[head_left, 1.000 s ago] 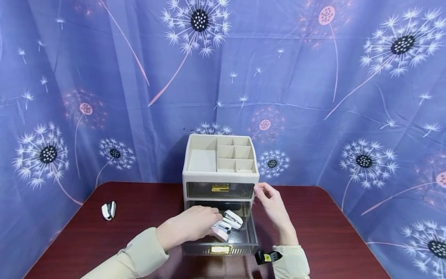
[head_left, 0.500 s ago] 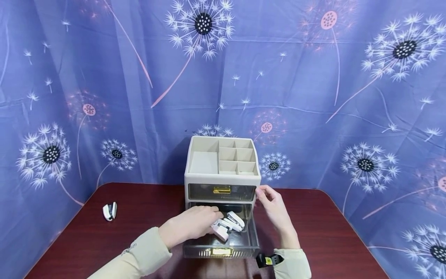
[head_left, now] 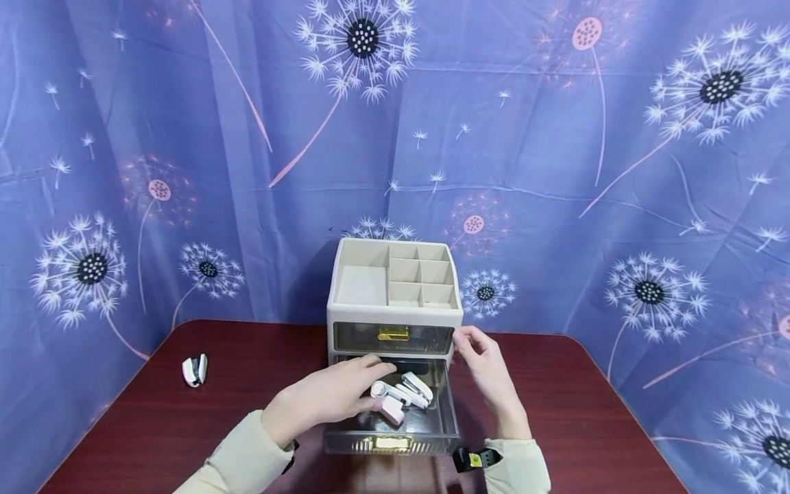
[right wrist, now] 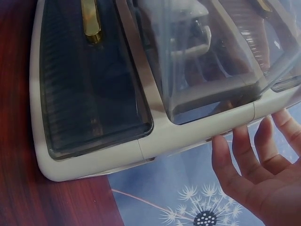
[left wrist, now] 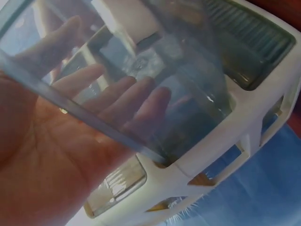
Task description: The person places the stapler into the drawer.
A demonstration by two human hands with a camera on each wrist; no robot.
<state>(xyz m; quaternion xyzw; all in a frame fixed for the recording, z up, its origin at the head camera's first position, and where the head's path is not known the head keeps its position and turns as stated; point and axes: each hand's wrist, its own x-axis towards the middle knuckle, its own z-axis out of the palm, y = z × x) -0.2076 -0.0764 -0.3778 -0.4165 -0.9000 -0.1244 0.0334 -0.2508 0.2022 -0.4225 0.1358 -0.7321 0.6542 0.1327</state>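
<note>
A white desktop organizer (head_left: pixel 395 314) has its lower see-through drawer (head_left: pixel 426 425) pulled out. White staplers lie in it: one stapler (head_left: pixel 417 389) at the right, with another stapler (head_left: pixel 391 410) overlapping it in front, its near end pinkish. My left hand (head_left: pixel 327 398) is over the drawer's left side, fingers spread and relaxed, thumb right at the nearer stapler. Through the drawer wall the left wrist view shows these fingers (left wrist: pixel 127 101) loosely extended with nothing held. My right hand (head_left: pixel 490 374) touches the organizer's right side with its fingertips (right wrist: pixel 221 146).
Another white stapler (head_left: pixel 194 370) lies at the left of the dark red table (head_left: pixel 259 350). The upper drawer (head_left: pixel 358 336), with a gold handle, is closed. Open compartments (head_left: pixel 364 285) top the organizer. A blue dandelion-print curtain (head_left: pixel 518 158) hangs behind.
My left hand's fingers have spread and drawn back leftward from the nearer stapler, so more of it shows. My right hand has stayed at the organizer's side.
</note>
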